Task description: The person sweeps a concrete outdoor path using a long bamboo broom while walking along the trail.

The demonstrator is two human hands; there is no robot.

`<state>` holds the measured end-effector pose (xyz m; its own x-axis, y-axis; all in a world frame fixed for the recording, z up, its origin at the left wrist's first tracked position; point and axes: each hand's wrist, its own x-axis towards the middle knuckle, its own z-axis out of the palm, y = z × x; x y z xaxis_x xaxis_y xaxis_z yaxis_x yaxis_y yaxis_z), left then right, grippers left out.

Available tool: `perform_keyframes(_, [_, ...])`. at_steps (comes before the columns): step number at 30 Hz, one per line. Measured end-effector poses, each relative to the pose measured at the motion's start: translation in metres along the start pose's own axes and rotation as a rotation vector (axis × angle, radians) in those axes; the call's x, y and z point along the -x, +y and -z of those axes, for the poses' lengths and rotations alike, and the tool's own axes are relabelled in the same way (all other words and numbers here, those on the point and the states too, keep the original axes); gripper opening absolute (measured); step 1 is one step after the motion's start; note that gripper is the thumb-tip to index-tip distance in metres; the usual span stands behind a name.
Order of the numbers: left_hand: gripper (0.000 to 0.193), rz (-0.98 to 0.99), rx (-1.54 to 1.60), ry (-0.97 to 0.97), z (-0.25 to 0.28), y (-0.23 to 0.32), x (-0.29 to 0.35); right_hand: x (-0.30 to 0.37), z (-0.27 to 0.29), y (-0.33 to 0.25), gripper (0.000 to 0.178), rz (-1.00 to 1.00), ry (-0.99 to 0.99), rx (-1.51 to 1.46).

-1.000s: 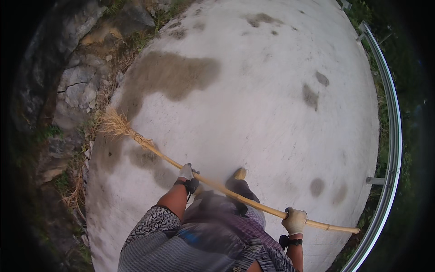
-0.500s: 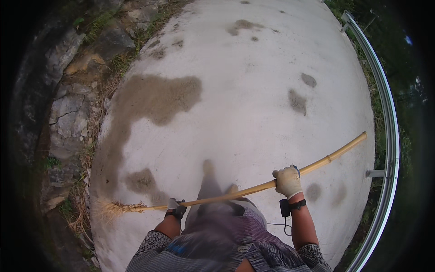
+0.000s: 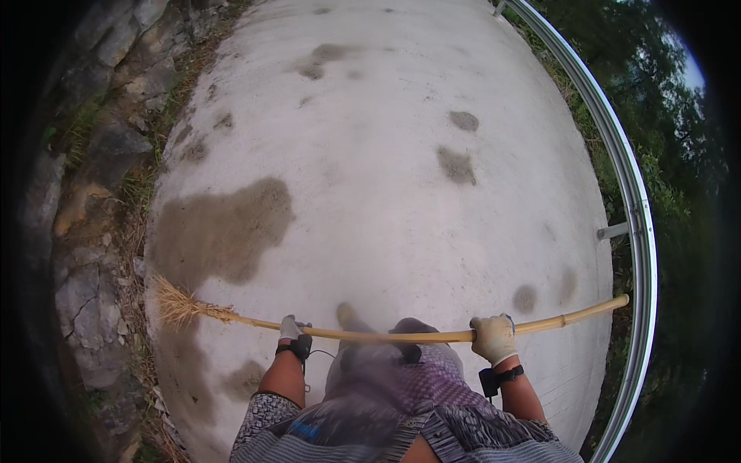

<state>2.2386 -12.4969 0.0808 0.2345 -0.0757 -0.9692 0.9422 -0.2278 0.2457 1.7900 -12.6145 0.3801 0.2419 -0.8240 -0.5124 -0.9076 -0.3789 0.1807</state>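
Observation:
A broom (image 3: 432, 337) with a yellow bamboo handle lies crosswise in front of my body, its straw bristles out at the left and its bare handle end at the right. My left hand (image 3: 292, 327), in a pale glove, is closed round the handle not far from the bristles. Further right my right hand (image 3: 494, 337), gloved in off-white, grips the thicker part of the handle. Both wrists wear dark straps, and a small black box hangs at the right one. The bristles are over the left side of the pavement; whether they touch it I cannot tell.
Pale concrete road (image 3: 370, 193) runs ahead, marked by a large dark damp-looking patch (image 3: 231, 228) and several smaller ones. A rocky bank (image 3: 89, 301) with dry grass borders the left. A metal guardrail (image 3: 634, 201) curves along the right, close to the handle's end, with trees behind.
The broom has swung: its bristle end is now further ahead and its right end lower. My left hand has moved forward and my right hand slightly down. The view has turned a little.

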Motion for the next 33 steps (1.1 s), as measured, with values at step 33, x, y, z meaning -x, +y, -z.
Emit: perform_keyframes(33, [0.021,-0.082,0.391,0.172,-0.285,-0.007,0.057,-0.386,0.163,0.225,0.009,0.335,0.106,0.056])
